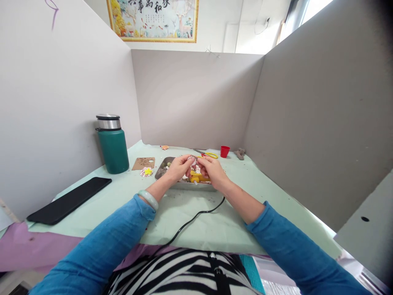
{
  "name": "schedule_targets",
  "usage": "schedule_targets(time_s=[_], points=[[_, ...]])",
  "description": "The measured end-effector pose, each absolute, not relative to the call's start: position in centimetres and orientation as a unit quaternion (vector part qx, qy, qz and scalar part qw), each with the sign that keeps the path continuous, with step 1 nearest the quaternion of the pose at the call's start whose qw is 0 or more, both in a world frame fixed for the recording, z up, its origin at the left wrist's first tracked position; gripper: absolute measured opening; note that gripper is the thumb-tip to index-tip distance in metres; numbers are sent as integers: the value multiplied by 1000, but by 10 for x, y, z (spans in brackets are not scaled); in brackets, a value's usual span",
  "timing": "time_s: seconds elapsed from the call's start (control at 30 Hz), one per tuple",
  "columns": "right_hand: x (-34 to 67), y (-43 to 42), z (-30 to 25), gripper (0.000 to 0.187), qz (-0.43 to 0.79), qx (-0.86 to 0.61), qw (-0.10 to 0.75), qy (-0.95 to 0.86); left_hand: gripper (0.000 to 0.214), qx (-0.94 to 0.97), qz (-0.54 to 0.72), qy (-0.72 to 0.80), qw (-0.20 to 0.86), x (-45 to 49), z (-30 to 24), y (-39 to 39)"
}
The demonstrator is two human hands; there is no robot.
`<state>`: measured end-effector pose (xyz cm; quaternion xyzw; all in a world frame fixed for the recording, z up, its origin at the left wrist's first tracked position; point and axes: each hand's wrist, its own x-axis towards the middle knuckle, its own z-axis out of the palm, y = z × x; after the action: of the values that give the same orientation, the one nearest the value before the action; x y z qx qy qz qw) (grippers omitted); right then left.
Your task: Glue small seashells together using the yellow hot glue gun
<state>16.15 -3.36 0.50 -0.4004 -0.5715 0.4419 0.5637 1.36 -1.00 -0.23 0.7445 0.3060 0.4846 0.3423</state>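
Above a metal tray, both hands meet with their fingertips close together. My left hand is closed in a pinch on a small whitish piece, whose kind I cannot make out. From the other side my right hand pinches at the same piece, its fingers partly hiding it. Below them in the tray lies a yellow tool that looks like a glue gun, among several small pieces. A black cord runs from beside the tray towards my lap.
Left of the tray are a brown card, a white flower-like piece with a yellow centre, a green bottle and a flat black object. Behind lie yellow-handled scissors, a red cup and a grey lump. Grey panels enclose the table.
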Motion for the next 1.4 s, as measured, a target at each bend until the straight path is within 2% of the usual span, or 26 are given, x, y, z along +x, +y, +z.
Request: schedule_targets(time_s=[0.13,0.23,0.43,0.77,1.4], points=[[164,-34,2,28,228,-445,583,-640,30,737,484,308,358,14,-2,-10],[165,-35,1,20,72,-426,583,-689,30,736,481,300,371,14,-1,-11],[166,-32,-5,12,-69,-421,538,-726,29,739,467,286,393,17,-1,-11],[166,-33,-5,14,-148,-451,492,-730,30,760,440,304,369,15,-4,-11],[165,-30,-4,13,-151,-469,482,-725,28,768,435,311,352,17,0,-14]])
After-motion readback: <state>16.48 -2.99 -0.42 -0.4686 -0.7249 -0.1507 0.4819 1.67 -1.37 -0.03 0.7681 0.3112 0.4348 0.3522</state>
